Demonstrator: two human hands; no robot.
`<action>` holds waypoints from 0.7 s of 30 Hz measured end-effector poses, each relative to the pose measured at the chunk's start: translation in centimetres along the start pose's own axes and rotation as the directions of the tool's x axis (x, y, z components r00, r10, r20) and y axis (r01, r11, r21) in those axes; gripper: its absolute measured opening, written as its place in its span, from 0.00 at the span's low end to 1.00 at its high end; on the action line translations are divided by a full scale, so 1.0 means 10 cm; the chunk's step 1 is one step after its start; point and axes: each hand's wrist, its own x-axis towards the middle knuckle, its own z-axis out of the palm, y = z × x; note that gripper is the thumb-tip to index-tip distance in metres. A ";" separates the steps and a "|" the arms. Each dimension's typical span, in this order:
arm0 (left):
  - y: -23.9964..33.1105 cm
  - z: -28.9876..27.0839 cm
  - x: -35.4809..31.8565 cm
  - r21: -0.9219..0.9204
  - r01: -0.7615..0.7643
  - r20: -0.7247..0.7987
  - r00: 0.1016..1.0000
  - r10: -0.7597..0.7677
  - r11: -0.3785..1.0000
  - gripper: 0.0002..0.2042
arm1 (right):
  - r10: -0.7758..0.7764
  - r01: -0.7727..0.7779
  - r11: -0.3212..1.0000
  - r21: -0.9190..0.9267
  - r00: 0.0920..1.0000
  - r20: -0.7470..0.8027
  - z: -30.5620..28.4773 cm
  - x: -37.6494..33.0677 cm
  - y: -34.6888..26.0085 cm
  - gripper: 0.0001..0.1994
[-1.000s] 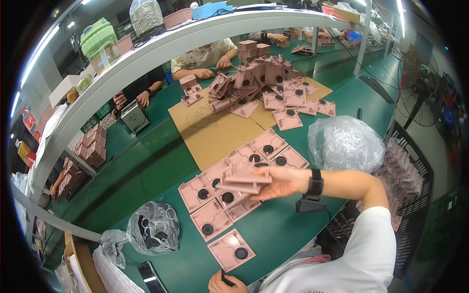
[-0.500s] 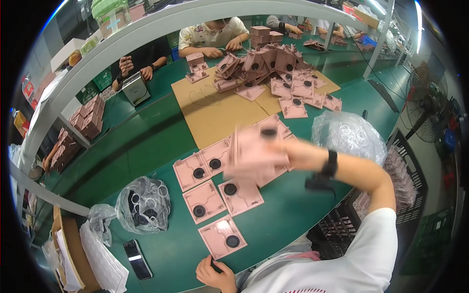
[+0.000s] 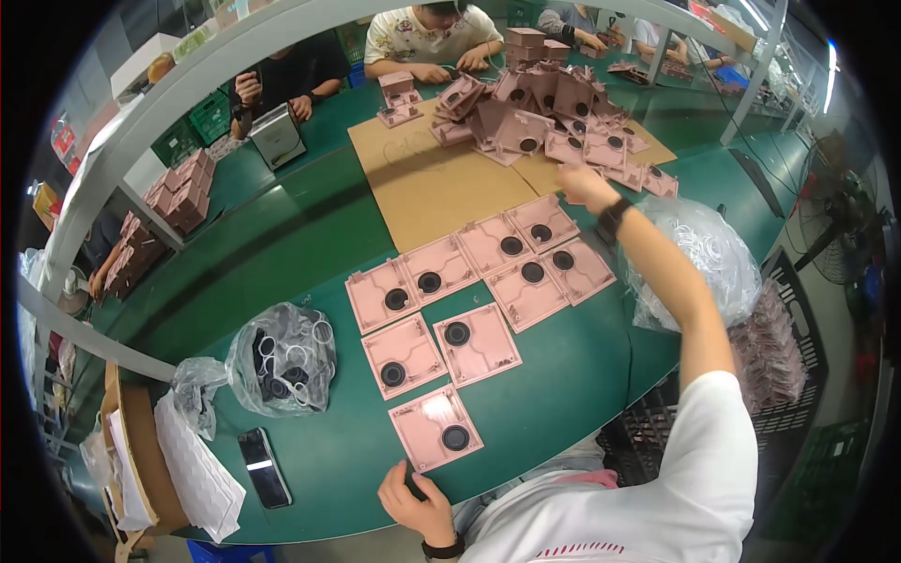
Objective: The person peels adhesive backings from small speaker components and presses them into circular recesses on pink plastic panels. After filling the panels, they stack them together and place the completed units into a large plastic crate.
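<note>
My right hand (image 3: 588,188) is stretched out to the near edge of a heap of pink plastic panels (image 3: 516,129). Its fingers are partly hidden, so whether it grips a panel is unclear. My left hand (image 3: 416,502) rests at the table's front edge with thumb and forefinger apart, just below the nearest pink panel (image 3: 422,427). Several more square pink panels (image 3: 371,298) lie flat in rows on the green table, each with a black ring (image 3: 429,282) set in it.
A clear bag of black and white rings (image 3: 282,361) lies left, by a phone (image 3: 265,467) and an open carton (image 3: 141,460). A bag of white rings (image 3: 699,263) stands right, above a black crate (image 3: 770,347). Cardboard (image 3: 404,178) lies under the heap. Co-workers (image 3: 432,42) sit opposite.
My right hand has moved away from the rows toward the heap. The blurred pink panel it carried is no longer seen in it. My left hand has stayed by the table edge.
</note>
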 end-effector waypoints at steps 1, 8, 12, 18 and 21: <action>-0.01 -0.04 0.01 -0.028 0.057 0.031 0.998 -0.056 0.998 0.16 | 0.371 -0.363 0.903 0.231 0.929 0.010 0.13 -0.10 -0.34 0.20; 0.16 0.00 0.18 -0.117 -0.033 0.316 0.946 0.068 0.993 0.27 | 0.757 -0.775 0.597 0.209 0.630 0.173 0.34 -0.95 -0.65 0.21; 0.24 0.01 0.19 -0.113 -0.040 0.371 0.925 0.079 0.993 0.29 | 0.639 -0.758 0.463 0.460 0.645 0.419 0.09 -1.15 -0.41 0.17; 0.24 -0.06 0.21 -0.219 0.109 0.380 0.925 -0.018 0.970 0.29 | 0.491 -0.559 0.472 0.682 0.809 0.323 -0.11 -1.23 -1.71 0.13; 0.28 -0.10 0.25 -0.385 0.365 0.441 0.879 -0.178 0.848 0.28 | 0.311 -0.599 0.379 0.705 0.800 0.513 0.22 -1.36 -2.24 0.13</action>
